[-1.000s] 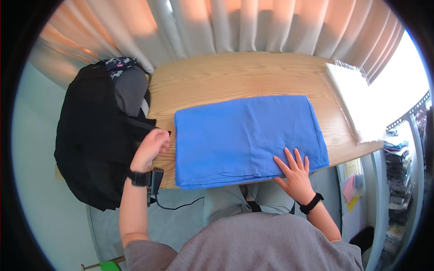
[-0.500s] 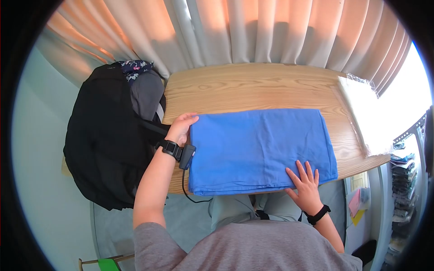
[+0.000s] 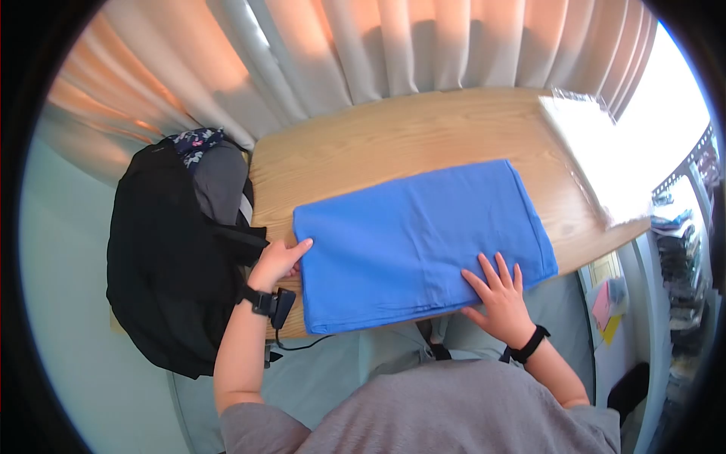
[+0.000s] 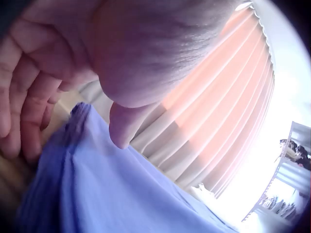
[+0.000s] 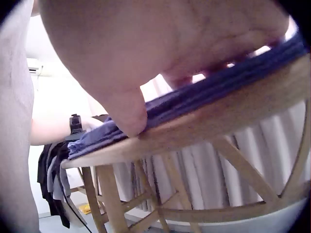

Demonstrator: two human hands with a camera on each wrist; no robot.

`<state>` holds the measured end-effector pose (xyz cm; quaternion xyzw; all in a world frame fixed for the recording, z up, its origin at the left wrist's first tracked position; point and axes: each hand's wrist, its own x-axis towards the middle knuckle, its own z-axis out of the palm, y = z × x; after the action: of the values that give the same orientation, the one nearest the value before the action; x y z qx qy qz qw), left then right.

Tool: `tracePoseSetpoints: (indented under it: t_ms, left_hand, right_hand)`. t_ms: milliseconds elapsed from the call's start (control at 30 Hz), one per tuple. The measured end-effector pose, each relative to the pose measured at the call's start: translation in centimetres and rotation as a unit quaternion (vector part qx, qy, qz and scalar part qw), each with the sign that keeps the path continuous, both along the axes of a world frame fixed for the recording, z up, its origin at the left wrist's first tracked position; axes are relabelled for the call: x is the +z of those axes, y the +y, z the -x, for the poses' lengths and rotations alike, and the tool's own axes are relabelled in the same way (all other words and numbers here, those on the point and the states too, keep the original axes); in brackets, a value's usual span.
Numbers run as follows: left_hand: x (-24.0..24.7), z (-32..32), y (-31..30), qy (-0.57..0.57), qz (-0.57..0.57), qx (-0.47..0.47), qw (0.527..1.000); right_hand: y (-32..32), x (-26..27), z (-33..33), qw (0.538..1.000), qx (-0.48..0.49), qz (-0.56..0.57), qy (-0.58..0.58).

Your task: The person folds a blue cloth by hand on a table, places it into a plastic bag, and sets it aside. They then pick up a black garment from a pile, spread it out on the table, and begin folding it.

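A folded blue cloth (image 3: 408, 242) lies flat on the wooden table, its layers stacked along the near and left edges. At its left edge is my left hand (image 3: 278, 263), the thumb over the top and the other fingers down beside the layers. In the left wrist view the cloth's folded corner (image 4: 80, 114) stands between the thumb (image 4: 127, 127) and the relaxed fingers. My right hand (image 3: 501, 301) rests on the near right part of the cloth with its fingers spread. Its thumb (image 5: 131, 119) reaches down at the table's front edge in the right wrist view.
A black bag or pile of dark fabric (image 3: 162, 272) sits at the table's left side, close to my left forearm. White material in clear plastic (image 3: 594, 155) lies at the right end of the table (image 3: 363, 144). Curtains hang behind; shelves (image 3: 681, 257) stand at right.
My left hand came in to the cloth's far left corner, then moved back toward me along the left edge. My right hand stayed spread on the cloth. The head view shifted.
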<state>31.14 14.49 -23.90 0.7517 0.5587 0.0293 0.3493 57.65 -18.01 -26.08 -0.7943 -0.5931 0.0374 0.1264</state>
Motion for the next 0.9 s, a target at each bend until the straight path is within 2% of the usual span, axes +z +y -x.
tracePoseSetpoints:
  t_ms: [67,100,167,200,267,300,367,400,467,567,600,633,700,733,833,900]
  left_hand:
    - [0.3,0.2,-2.2,-0.012,0.096,0.015,0.995]
    - [-0.5,0.4,-2.9,-0.003,0.103,0.011,0.995]
    - [-2.1,1.1,-3.8,-0.210,0.170,0.038,0.962]
    - [-2.3,1.3,-4.1,-0.204,0.172,0.039,0.963]
    - [-2.2,1.6,-4.5,-0.313,0.232,0.079,0.917]
    - [-2.4,2.0,-4.4,-0.311,0.231,0.081,0.918]
    - [-2.8,2.7,-4.3,-0.346,0.306,0.170,0.871]
    - [-2.9,2.8,-4.5,-0.345,0.307,0.171,0.870]
    - [-2.7,2.6,-5.2,-0.358,0.236,0.127,0.894]
    - [-1.2,2.5,-6.0,-0.366,0.213,0.109,0.899]
    - [-0.9,2.6,-6.1,-0.391,0.264,0.140,0.870]
    - [-1.1,2.8,-6.3,-0.388,0.265,0.136,0.872]
    - [-1.6,3.1,-6.9,-0.391,0.343,0.158,0.840]
    - [-1.6,3.2,-7.2,-0.387,0.314,0.147,0.854]
    - [0.7,3.2,-8.5,-0.410,0.299,0.100,0.856]
    - [3.5,1.8,-9.7,-0.458,0.226,0.084,0.855]
  right_hand:
    - [1.0,0.1,0.9,0.997,0.011,-0.054,0.055]
    - [1.9,0.4,1.8,0.997,0.005,-0.047,0.063]
    - [3.4,1.0,3.7,0.989,0.085,-0.105,0.057]
    - [3.7,0.5,4.3,0.989,0.084,-0.104,0.062]
    - [4.3,-1.0,5.0,0.987,0.147,-0.071,-0.009]
    - [4.2,-1.1,5.0,0.986,0.149,-0.072,-0.005]
    - [4.2,-1.4,4.8,0.983,0.161,-0.088,-0.013]
    - [4.2,-1.5,4.9,0.983,0.161,-0.086,-0.012]
    - [4.1,-1.7,4.8,0.982,0.163,-0.096,-0.018]
    - [4.2,-1.9,4.9,0.982,0.155,-0.105,-0.004]
    - [4.2,-1.9,4.9,0.983,0.150,-0.106,-0.003]
    - [4.2,-1.9,4.9,0.983,0.148,-0.108,-0.002]
    - [4.1,-1.9,5.0,0.984,0.138,-0.113,0.000]
    - [4.1,-1.8,4.9,0.984,0.132,-0.117,0.021]
    - [3.7,-1.3,4.9,0.986,0.110,-0.119,0.037]
    - [3.6,-1.2,4.8,0.988,0.094,-0.116,0.031]
